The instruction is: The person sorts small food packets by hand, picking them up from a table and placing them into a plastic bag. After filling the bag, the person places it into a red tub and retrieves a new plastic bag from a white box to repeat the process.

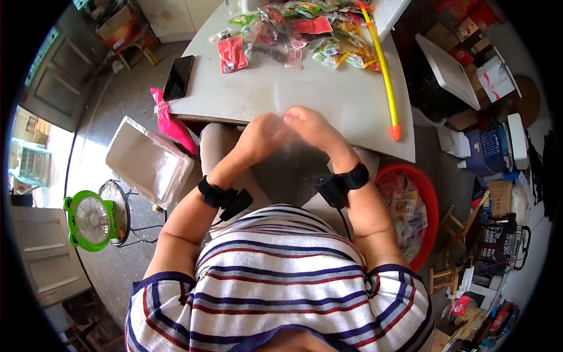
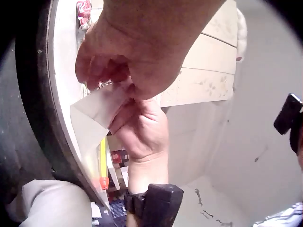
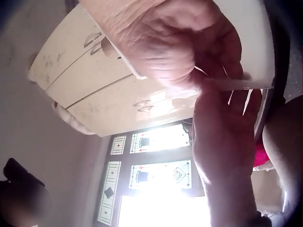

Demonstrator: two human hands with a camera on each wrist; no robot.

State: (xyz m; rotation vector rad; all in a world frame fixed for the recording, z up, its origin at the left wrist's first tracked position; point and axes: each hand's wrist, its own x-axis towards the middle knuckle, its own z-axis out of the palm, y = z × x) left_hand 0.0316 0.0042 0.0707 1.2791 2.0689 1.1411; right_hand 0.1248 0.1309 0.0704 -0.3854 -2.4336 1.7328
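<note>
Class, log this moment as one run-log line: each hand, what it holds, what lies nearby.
left hand: pinches translucent plastic | right hand: pinches same plastic | at: white table near edge | nearby: snack packets, phone

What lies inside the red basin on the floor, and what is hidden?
Small wrapped packets fill the red basin. They cover its bottom, and the person's arm hides one side of it.

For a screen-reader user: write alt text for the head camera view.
Seen from above, a person's left hand and right hand pinch a thin translucent sheet together at the near edge of a white table; snack packets, a yellow stick and a black phone lie on it.
</note>
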